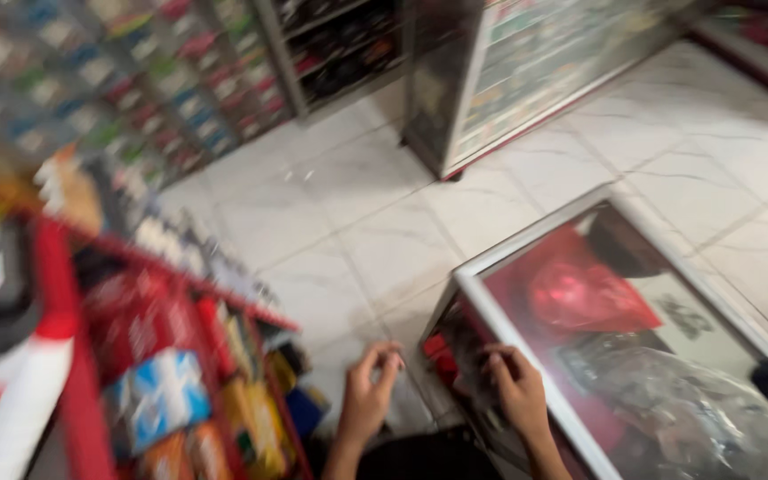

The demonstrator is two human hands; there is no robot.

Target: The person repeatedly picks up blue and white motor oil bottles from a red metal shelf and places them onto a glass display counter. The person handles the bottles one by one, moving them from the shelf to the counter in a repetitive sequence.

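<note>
The picture is blurred by motion. My left hand hangs over the white tiled floor with its fingers loosely curled and nothing in it. My right hand rests its fingers against the near corner of a glass display case with a white frame. Inside the case lie red packets and clear plastic wrapping. Whether the right hand grips the frame or only touches it is unclear.
A red rack of colourful snack packets stands at the left. Shelves of goods line the back left, and a tall glass cabinet stands at the back. White marble tiles lie between them.
</note>
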